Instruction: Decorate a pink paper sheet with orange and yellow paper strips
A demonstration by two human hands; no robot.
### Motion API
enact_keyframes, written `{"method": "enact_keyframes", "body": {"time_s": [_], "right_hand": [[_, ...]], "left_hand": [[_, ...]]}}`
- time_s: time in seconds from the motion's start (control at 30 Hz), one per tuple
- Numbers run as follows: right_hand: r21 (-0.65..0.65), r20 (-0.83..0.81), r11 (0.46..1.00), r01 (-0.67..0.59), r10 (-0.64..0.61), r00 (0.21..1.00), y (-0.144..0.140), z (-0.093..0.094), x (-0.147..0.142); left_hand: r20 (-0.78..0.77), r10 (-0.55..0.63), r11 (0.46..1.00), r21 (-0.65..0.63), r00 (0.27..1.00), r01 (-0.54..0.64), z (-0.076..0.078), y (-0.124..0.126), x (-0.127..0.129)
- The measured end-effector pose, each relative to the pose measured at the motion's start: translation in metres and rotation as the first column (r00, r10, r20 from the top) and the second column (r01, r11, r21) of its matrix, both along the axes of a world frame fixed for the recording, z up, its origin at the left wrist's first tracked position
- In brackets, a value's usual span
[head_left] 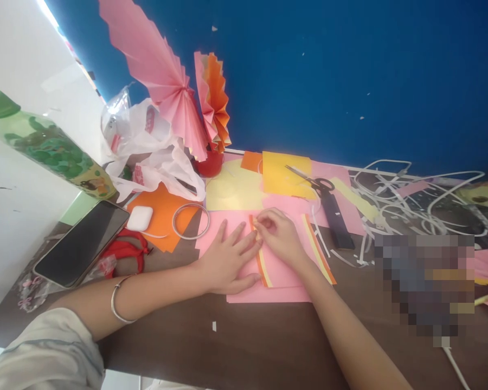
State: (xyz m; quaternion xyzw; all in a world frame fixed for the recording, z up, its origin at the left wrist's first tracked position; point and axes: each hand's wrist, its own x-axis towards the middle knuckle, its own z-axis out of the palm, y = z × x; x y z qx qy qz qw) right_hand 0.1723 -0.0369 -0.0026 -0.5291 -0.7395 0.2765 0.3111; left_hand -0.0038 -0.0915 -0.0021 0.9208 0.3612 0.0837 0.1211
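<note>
While the left hand lies flat, fingers spread, on the pink paper sheet on the surface, the right hand pinches a thin orange paper strip; an uneven press could crease it crooked.

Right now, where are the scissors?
In the head view, the scissors lie beyond the right hand, across the yellow paper and pink paper.
</note>
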Motion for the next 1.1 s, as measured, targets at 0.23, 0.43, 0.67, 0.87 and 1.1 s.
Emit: {"method": "enact_keyframes", "body": {"time_s": [0.23,0.43,0.67,0.87,1.1], "right_hand": [[-0.097,0.061,0.99,-0.1,0.106,0.992,0.011,0.013,0.009],[-0.074,0.083,0.991,-0.115,0.121,0.989,0.019,0.014,0.008],[-0.031,0.051,0.997,-0.072,0.073,0.996,0.021,0.005,0.003],[-0.029,0.079,0.998,-0.061,0.063,0.995,0.019,0.005,0.003],[0.025,0.171,1.0,0.001,-0.006,0.985,0.013,0.002,-0.003]], "left_hand": [[-0.012,0.011,0.999,0.032,1.0,-0.01,-0.001,-0.001,0.0],[-0.004,0.014,0.999,0.029,1.0,-0.013,0.001,-0.001,-0.001],[0.001,0.015,0.998,0.054,1.0,-0.015,-0.002,-0.001,0.0],[0.005,0.013,0.999,0.051,1.0,-0.013,-0.002,-0.001,0.0],[0.013,0.019,0.998,0.066,1.0,-0.019,-0.006,0.0,-0.001]]}}
